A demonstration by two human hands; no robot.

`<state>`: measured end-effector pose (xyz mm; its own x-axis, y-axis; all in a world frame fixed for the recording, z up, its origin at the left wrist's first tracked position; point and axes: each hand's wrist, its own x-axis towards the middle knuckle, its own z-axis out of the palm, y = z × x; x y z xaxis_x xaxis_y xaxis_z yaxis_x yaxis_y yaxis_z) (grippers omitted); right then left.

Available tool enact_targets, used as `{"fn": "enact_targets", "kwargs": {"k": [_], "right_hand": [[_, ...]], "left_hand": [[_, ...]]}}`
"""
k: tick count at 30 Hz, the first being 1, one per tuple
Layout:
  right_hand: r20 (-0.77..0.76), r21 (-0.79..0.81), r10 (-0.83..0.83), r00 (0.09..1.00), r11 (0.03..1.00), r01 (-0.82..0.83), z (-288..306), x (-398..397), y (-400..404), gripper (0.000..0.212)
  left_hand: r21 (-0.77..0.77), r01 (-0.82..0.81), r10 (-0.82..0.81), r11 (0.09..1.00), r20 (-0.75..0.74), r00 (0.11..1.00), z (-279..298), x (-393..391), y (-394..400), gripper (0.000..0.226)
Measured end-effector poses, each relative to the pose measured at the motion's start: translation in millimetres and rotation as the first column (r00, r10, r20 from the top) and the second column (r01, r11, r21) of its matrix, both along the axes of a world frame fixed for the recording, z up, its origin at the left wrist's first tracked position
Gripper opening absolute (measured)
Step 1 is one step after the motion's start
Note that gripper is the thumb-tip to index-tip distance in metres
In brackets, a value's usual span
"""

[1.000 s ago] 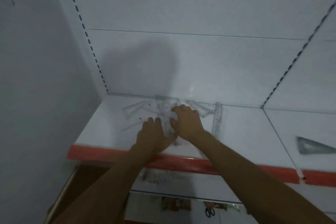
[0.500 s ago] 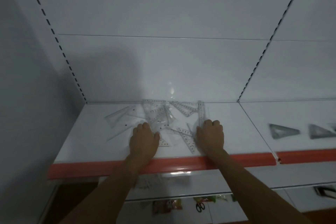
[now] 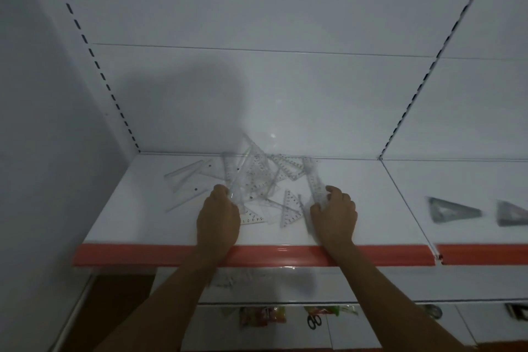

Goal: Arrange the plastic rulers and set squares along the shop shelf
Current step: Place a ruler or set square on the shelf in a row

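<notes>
Two hands worked the clear pile on the shelf. R hand grasped a ruler, long axis running to 11 o'clock. L hand pinched a tilted set square pointing 1 o'clock; pile lay betw. them.

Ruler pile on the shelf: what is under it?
Through the clear ruler pile only the white shelf shows. The left hand and right hand cover its near edges, so anything beneath them is hidden.
</notes>
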<state>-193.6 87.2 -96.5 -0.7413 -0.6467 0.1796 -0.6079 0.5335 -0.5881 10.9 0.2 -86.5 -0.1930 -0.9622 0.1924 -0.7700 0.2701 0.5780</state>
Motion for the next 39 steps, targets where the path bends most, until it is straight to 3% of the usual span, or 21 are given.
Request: {"fn": "enact_targets", "kwargs": {"k": [4, 10, 14, 17, 21, 24, 27, 31, 37, 39], "right_hand": [[0.086, -0.146, 0.065, 0.994, 0.988, -0.052, 1.4, 2.4, 1.6, 0.051], [0.023, -0.294, 0.15, 0.988, 0.946, -0.137, 2.6, 5.8, 3.3, 0.002], [-0.1, -0.33, 0.131, 0.986, 0.931, -0.157, 3.6, 6.7, 3.8, 0.008], [-0.044, -0.322, 0.204, 0.978, 0.924, -0.207, 5.8, 11.7, 6.9, 0.01], [-0.132, -0.318, 0.216, 0.968, 0.915, -0.247, 8.1, 14.9, 10.3, 0.009], [-0.104, -0.376, 0.204, 0.973, 0.898, -0.229, 8.8, 13.8, 9.7, 0.044], [-0.112, -0.355, 0.216, 0.97, 0.903, -0.242, 4.4, 13.5, 8.5, 0.052], [-0.1, -0.302, 0.222, 0.97, 0.922, -0.243, 2.1, 13.1, 6.2, 0.044], [-0.135, -0.404, 0.243, 0.961, 0.872, -0.277, 12.9, 14.6, 11.6, 0.046], [-0.079, -0.452, 0.214, 0.974, 0.863, -0.226, 19.5, 13.9, 14.8, 0.04]], "left_hand": [[-0.027, -0.036, 0.034, 0.999, -0.084, 0.996, -0.6, 0.0, 0.0, 0.005], [-0.081, -0.055, 0.046, 0.995, -0.106, 0.993, 0.1, 1.5, 2.3, 0.002], [-0.122, 0.003, -0.017, 0.993, -0.113, 0.993, 0.1, 1.2, 5.6, 0.003], [-0.11, 0.016, -0.029, 0.994, -0.119, 0.992, 2.6, 0.0, 8.0, 0.012], [-0.117, -0.021, 0.006, 0.993, -0.127, 0.992, 5.1, 0.4, 10.0, 0.02], [-0.139, -0.004, -0.015, 0.99, -0.135, 0.991, 3.9, 1.5, 10.5, 0.01], [-0.156, 0.004, -0.021, 0.988, -0.107, 0.994, 0.5, 2.0, 9.8, 0.042], [-0.174, 0.021, -0.042, 0.985, -0.121, 0.992, 4.0, 1.0, 13.9, 0.061], [-0.219, 0.114, -0.113, 0.969, 0.014, 0.993, 24.5, -10.4, 0.8, 0.043], [-0.179, 0.115, -0.12, 0.977, -0.021, 0.993, 40.2, -28.4, -9.8, 0.035]]}}
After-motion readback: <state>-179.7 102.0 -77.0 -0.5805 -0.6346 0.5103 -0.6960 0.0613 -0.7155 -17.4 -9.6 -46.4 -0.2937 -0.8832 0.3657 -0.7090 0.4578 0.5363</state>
